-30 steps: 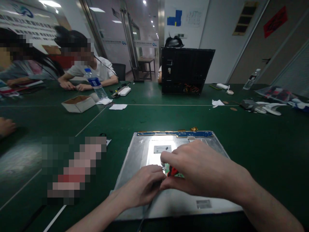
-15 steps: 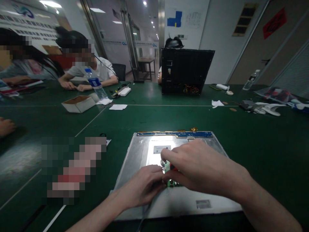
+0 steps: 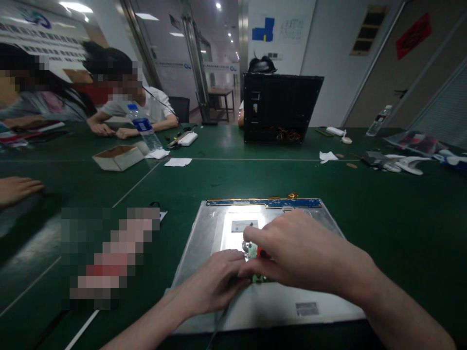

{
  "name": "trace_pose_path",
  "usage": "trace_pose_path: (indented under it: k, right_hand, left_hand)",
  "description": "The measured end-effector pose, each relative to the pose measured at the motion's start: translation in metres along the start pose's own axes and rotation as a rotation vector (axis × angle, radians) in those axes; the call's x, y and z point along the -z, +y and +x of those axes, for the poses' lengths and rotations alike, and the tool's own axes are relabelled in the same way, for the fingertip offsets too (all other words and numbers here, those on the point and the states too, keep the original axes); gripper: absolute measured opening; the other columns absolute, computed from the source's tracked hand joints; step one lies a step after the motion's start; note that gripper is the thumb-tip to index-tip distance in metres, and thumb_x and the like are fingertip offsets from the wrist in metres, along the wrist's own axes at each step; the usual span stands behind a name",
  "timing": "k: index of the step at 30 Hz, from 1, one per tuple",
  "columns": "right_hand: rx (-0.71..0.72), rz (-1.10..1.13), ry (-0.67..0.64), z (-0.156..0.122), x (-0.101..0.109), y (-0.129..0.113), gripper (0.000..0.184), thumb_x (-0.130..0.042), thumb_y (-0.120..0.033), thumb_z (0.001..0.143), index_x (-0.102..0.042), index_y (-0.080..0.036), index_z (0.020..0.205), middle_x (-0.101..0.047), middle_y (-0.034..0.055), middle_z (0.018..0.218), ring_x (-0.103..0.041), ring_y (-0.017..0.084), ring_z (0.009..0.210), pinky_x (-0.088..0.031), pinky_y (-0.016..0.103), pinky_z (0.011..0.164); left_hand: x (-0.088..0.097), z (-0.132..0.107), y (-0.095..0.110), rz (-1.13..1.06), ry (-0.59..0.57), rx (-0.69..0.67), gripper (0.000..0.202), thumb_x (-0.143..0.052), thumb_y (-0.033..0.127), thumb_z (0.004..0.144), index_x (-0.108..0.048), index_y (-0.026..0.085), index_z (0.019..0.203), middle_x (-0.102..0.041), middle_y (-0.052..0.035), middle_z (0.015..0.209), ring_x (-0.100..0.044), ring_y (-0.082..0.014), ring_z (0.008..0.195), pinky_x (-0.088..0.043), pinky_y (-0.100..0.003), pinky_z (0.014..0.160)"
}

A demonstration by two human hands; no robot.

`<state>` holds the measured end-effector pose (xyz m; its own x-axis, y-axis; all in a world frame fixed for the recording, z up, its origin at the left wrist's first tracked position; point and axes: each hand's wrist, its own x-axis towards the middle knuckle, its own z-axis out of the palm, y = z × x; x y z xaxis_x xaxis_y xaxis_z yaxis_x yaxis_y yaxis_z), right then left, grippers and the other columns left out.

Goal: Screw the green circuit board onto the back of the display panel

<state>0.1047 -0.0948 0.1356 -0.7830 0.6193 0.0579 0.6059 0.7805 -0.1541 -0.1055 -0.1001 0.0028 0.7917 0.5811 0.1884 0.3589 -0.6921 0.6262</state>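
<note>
A flat silver metal panel (image 3: pixel 321 218) with a blue circuit strip (image 3: pixel 262 202) along its far edge lies on the green table in front of me. Both my hands meet over its middle. My right hand (image 3: pixel 302 253) is curled, its fingers pinched on a small green circuit board with red parts (image 3: pixel 260 253). My left hand (image 3: pixel 215 284) is closed beside it, fingertips pressed against the same board; what else it grips is hidden. A dark cable (image 3: pixel 219 325) runs from under my left hand toward the near table edge.
A black computer case (image 3: pixel 280 107) stands at the table's far side. A cardboard box (image 3: pixel 118 156), a water bottle (image 3: pixel 144 127) and papers lie far left near seated people. Another person's hand (image 3: pixel 18 188) rests at the left edge. Loose parts (image 3: pixel 397 163) sit far right.
My hands stay over the panel's middle; the small board shifted slightly in my fingers. The other person's hand at the left edge has reached further onto the table.
</note>
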Motion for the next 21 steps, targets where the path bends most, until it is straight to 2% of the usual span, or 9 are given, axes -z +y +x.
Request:
trace_pose_path:
  k: [3, 6, 9, 13, 17, 21]
  right_hand:
    - [0.019, 0.027, -0.016, -0.0015, 0.0026, -0.0002, 0.01, -0.054, -0.029, 0.093, -0.058, -0.02, 0.094, -0.063, -0.0007, 0.07, -0.044, 0.012, 0.054, -0.02, 0.028, 0.05]
    - [0.07, 0.088, -0.033, -0.0041, 0.0057, 0.0006, 0.015, -0.056, -0.023, 0.087, -0.054, -0.017, 0.101, -0.063, 0.0007, 0.077, -0.044, 0.012, 0.058, -0.024, 0.027, 0.051]
    - [0.08, 0.095, -0.03, -0.0049, 0.0052, 0.0005, 0.017, -0.059, -0.027, 0.086, -0.054, -0.018, 0.099, -0.063, 0.0006, 0.077, -0.045, 0.012, 0.058, -0.024, 0.027, 0.05]
    - [0.014, 0.029, 0.004, -0.0034, 0.0006, -0.001, 0.017, -0.059, -0.037, 0.091, -0.057, -0.02, 0.093, -0.062, -0.0012, 0.069, -0.045, 0.013, 0.055, -0.02, 0.028, 0.05]
    - [0.014, 0.052, -0.006, -0.0043, 0.0023, -0.0004, 0.01, -0.054, -0.029, 0.092, -0.056, -0.019, 0.095, -0.061, -0.0012, 0.069, -0.043, 0.012, 0.054, -0.022, 0.027, 0.05]
    - [0.07, 0.125, -0.044, -0.0064, 0.0082, 0.0005, 0.016, -0.058, -0.024, 0.085, -0.054, -0.017, 0.099, -0.062, 0.0009, 0.079, -0.047, 0.012, 0.06, -0.027, 0.027, 0.051]
  left_hand:
    - [0.0005, 0.0005, 0.0, -0.025, -0.008, 0.004, 0.016, -0.051, 0.014, 0.094, -0.063, 0.019, 0.103, -0.065, -0.0066, 0.097, -0.062, -0.021, 0.087, -0.05, -0.031, 0.076]
    - [0.0018, 0.0017, 0.0012, -0.045, -0.023, -0.002, 0.017, -0.05, 0.013, 0.094, -0.063, 0.019, 0.103, -0.064, -0.0072, 0.1, -0.062, -0.0208, 0.089, -0.05, -0.032, 0.078]
    - [0.0025, 0.0022, 0.0024, -0.055, -0.014, -0.002, 0.015, -0.05, 0.013, 0.094, -0.063, 0.018, 0.1, -0.064, -0.0069, 0.098, -0.062, -0.0207, 0.088, -0.05, -0.031, 0.077]
    - [0.0018, 0.0013, 0.0019, -0.034, -0.004, 0.016, 0.013, -0.051, 0.015, 0.095, -0.063, 0.018, 0.1, -0.064, -0.0058, 0.094, -0.062, -0.0201, 0.084, -0.05, -0.031, 0.076]
    - [0.0012, 0.0007, 0.001, -0.026, -0.01, 0.001, 0.016, -0.051, 0.015, 0.094, -0.063, 0.018, 0.104, -0.065, -0.0067, 0.098, -0.062, -0.0204, 0.086, -0.05, -0.032, 0.077]
    - [0.0008, 0.0008, 0.0004, -0.024, -0.005, -0.007, 0.016, -0.05, 0.014, 0.094, -0.063, 0.018, 0.103, -0.065, -0.0074, 0.098, -0.061, -0.021, 0.087, -0.05, -0.033, 0.077]
